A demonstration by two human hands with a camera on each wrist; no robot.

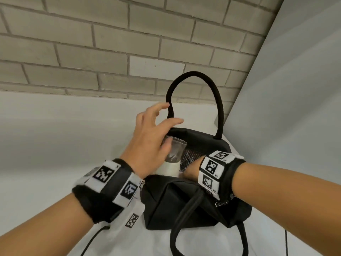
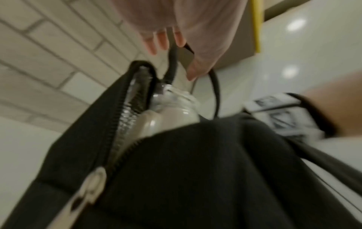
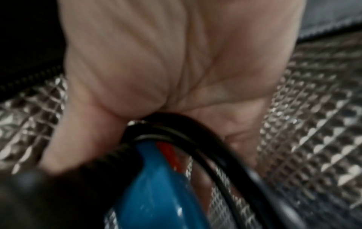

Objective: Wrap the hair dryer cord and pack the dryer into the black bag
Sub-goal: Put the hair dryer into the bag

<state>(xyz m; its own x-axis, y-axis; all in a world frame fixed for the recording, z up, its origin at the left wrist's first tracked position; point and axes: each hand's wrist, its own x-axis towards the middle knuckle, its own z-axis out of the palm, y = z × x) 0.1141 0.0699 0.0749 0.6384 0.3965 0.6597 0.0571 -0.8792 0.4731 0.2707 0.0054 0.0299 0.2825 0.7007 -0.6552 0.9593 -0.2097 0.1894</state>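
Reaching my right hand [image 1: 190,171] down into the black bag [image 1: 184,204], which sits on the white table [image 1: 55,137] near the far right corner by the brick wall [image 1: 92,43]. Head view hides my right fingers inside the bag; only the right wrist view shows them clamped on the blue hair dryer [image 3: 154,190] with its black cord [image 3: 213,156] looped over it, against the silver quilted lining [image 3: 313,124]. My left hand [image 1: 149,135] hovers over the bag mouth, fingers apart, near the upright handle [image 1: 193,78]. A clear-topped bottle [image 2: 172,111] pokes out beside the zipper [image 2: 125,120]; left wrist view is blurred.
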